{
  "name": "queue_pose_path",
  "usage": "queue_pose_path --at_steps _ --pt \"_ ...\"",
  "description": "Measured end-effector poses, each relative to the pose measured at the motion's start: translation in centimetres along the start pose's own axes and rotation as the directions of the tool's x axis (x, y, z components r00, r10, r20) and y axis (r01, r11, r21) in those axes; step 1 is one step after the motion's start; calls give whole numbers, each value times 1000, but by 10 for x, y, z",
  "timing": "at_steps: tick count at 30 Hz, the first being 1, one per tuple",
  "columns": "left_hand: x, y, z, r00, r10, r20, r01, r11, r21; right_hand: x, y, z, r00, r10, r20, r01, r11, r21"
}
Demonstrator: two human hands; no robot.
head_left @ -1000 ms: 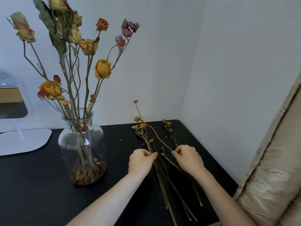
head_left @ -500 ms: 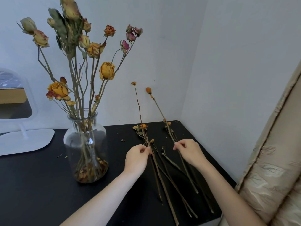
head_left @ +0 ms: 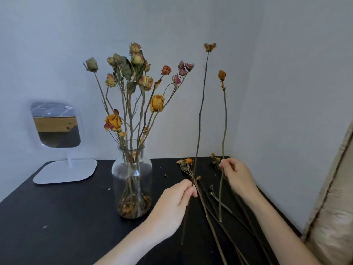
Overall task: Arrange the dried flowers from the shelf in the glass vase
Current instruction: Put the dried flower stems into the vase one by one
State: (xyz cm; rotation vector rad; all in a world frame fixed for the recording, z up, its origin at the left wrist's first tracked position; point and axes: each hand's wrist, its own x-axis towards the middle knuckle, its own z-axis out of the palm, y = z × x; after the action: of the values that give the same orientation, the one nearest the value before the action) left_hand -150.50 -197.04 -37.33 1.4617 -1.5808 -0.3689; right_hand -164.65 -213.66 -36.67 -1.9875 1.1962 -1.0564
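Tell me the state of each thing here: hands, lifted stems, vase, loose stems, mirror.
Left hand: pinching taller stem, held upright.
Right hand: pinching shorter stem, held upright.
Vase: upright on table, holding dried roses.
Loose stems: lying flat on table.
Mirror: standing upright.

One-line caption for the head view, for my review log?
Left hand holds a tall stem, right hand a shorter stem, both upright beside the vase on the table.

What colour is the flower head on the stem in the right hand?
Orange-yellow; the flower head shows best in the head view.
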Motion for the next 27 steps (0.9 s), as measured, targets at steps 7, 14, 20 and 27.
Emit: queue_pose_path --at_steps 7,14,20,27 --pt "-63 11 -43 964 108 -244 -121 992 -39 -9 -35 13 996 -77 40 75 996 43" --pt "-46 14 -113 775 5 -631 -15 1000 -10 -17 -66 21 988 -140 62 135 988 74" --pt "-6 20 -170 609 104 -786 -8 992 125 -22 -81 26 982 -172 76 163 980 111" --pt "16 21 -175 642 134 -755 -29 988 151 -23 -86 30 978 -197 64 189 976 103"
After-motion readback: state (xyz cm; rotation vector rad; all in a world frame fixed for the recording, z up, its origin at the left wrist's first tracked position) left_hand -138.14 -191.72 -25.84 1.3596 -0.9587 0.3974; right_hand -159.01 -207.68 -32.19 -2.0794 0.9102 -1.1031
